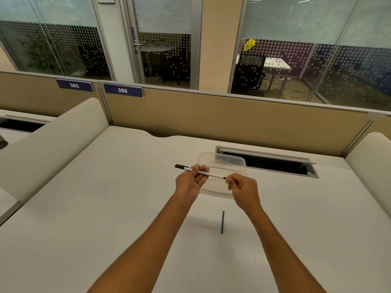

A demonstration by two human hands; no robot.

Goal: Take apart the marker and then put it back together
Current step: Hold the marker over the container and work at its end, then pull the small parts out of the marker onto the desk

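A thin white marker [213, 175] with a black cap at its left end is held level above the white desk [105, 208]. My left hand [189, 181] grips its barrel near the middle. My right hand [241, 188] pinches the marker's dark right end between thumb and fingers; what lies inside that pinch is hidden. A thin dark blue rod [222, 222], like an ink refill, lies on the desk between my forearms.
A clear plastic container lid [232, 163] lies on the desk behind my hands. Behind it is an open cable slot [266, 163] in the desk. Beige partition walls enclose the back, and cushioned dividers stand at left and right.
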